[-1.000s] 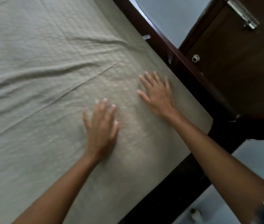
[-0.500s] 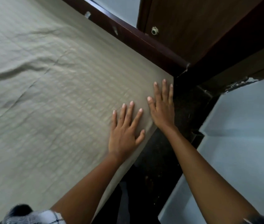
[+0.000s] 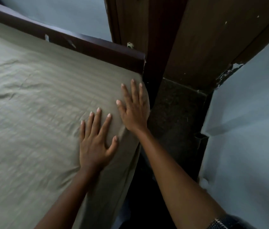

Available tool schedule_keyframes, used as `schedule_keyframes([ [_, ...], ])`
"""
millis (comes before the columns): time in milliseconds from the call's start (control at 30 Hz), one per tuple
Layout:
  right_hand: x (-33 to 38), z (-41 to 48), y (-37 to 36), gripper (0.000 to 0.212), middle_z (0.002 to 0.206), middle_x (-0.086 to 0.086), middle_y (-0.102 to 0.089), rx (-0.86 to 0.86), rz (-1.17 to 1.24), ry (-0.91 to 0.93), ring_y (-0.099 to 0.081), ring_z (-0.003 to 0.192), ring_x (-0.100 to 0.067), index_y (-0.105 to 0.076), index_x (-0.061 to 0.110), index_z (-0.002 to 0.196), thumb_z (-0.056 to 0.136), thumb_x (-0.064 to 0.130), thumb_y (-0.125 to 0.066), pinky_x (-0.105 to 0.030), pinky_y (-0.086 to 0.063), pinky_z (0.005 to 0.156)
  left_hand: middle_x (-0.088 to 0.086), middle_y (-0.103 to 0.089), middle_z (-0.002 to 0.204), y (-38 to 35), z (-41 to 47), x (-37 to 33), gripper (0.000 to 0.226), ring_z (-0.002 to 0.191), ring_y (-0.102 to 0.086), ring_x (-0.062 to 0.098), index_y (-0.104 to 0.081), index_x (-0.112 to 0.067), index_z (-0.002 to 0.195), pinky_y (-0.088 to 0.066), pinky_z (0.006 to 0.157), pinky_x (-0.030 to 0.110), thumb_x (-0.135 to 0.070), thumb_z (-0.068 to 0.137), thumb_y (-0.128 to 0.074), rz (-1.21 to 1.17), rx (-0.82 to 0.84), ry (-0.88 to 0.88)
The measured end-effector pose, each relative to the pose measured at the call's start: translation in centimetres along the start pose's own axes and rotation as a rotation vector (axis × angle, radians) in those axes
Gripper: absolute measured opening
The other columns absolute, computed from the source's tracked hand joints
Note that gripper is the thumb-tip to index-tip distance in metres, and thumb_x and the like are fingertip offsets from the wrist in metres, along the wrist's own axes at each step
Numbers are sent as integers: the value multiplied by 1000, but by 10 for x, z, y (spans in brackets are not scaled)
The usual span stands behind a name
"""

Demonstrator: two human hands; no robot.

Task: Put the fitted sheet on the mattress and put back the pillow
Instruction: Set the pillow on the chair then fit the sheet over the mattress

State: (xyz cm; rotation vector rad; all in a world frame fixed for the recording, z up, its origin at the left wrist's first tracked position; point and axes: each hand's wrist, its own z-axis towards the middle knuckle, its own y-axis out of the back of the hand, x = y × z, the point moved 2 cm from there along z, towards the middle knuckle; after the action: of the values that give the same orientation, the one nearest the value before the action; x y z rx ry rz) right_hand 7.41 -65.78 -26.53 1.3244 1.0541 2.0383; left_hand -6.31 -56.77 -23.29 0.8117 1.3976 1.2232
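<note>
Covering the left and middle of the view, the olive-grey fitted sheet lies over the mattress, which is hidden beneath it. Shallow creases run across the cloth at the left, and its side drops down over the near edge of the bed. A dark wooden bed rail borders the sheet along the far side. Near the bed's corner, the 2 hands lie flat on the sheet, palms down. The left hand has its fingers spread and its thumb out toward the edge, with small folds of cloth gathered just beside it. The right hand, just beside it and further up, presses on the rounded corner itself, fingers straight and slightly apart. Right of the corner lies dark floor, then a brown wooden door, then a pale blue wall.
</note>
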Motion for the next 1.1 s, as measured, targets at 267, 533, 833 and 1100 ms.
schedule_keyframes([
  [267,-24,-11,-29,81,160,1,-5,-130,742,-230,-3,146,-9,-9,20,151,86,59,-34,-31,-4,120,5,-46,143,0,-7,-17,53,136,-38,23,-59,-23,126,-28,112,44,-47,85,-34,-138,-248,29],
  [533,-73,-27,-67,53,156,1,-22,-123,747,-77,-16,142,-6,-23,18,149,100,37,-33,-29,-12,118,-15,-59,126,-20,-14,-47,42,138,-31,10,-65,-30,116,-9,108,13,-39,86,-38,-162,-197,-315],
  [833,-110,-16,-59,21,84,-13,-63,-106,1051,-588,-55,74,-20,-65,4,83,94,8,-47,-28,-44,64,-5,-42,146,-14,-18,-52,37,140,-14,3,-56,-37,126,0,97,3,-32,90,-57,-213,-146,-298],
  [1100,-144,-16,-58,27,99,-23,-64,-91,584,-699,-60,95,-32,-68,-4,94,90,16,-51,-31,-45,78,-12,-50,138,-20,-20,-50,37,142,-11,-1,-57,-38,125,1,107,9,-43,88,-54,-128,-205,-356],
])
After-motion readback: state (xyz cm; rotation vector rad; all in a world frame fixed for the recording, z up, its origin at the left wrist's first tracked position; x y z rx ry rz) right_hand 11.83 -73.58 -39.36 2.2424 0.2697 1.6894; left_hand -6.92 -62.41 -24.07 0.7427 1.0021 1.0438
